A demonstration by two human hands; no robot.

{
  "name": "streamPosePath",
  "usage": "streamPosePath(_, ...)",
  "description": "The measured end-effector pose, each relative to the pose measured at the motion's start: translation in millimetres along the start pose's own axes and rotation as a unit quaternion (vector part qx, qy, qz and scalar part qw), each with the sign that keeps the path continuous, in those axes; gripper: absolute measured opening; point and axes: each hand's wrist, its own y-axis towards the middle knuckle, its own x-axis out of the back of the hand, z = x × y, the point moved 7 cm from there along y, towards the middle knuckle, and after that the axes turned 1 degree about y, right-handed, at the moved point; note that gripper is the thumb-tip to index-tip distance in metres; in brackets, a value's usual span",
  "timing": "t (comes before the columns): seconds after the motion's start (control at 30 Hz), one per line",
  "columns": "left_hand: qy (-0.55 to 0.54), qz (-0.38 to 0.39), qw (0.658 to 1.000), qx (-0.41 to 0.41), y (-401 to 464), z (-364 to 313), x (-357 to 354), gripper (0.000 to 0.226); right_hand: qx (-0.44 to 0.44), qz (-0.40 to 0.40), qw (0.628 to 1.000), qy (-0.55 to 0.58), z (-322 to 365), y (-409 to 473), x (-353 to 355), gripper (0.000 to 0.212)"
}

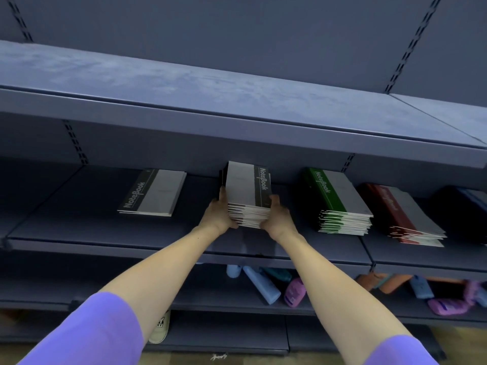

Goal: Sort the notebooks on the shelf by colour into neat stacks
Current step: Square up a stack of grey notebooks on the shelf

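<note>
Middle shelf (79, 233), blue metal. Left hand (220, 216) and right hand (276, 217) clamp either side of a tall stack of black notebooks (249, 192), fingers curled round its edges; the stack's near end appears lifted off the shelf, though the contact is hard to read. To the left, well apart, a thin black pile (154, 192) lies flat. To the right sit a green stack (337, 204), then a red stack (403, 214). Bottles (263, 285) lie on the shelf below.
</note>
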Motion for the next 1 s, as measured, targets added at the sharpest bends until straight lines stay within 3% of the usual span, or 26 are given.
streamPosePath(0.17, -0.002, 0.016, 1.0, -0.014, -5, 4, 0, 0.13, 0.005, 0.011, 1.0, -0.002, -2, -2, 1, 0.078)
streamPosePath(0.33, 0.018, 0.03, 0.999, -0.04, -8, 6, 7, 0.113, 0.023, 0.014, 0.999, -0.02, -3, -8, 0, 0.089)
streamPosePath(0.47, 0.058, 0.03, 0.996, -0.055, -12, 6, 8, 0.113, 0.052, 0.004, 0.996, -0.076, -6, -13, -6, 0.097)
streamPosePath(0.73, 0.129, 0.011, 0.988, -0.087, -11, 7, 5, 0.099, 0.047, -0.001, 0.987, -0.157, -12, -9, -11, 0.09)
streamPosePath(1.0, 0.115, 0.003, 0.99, -0.076, -8, -1, 18, 0.086, 0.048, -0.016, 0.99, -0.13, -2, -10, -5, 0.097)
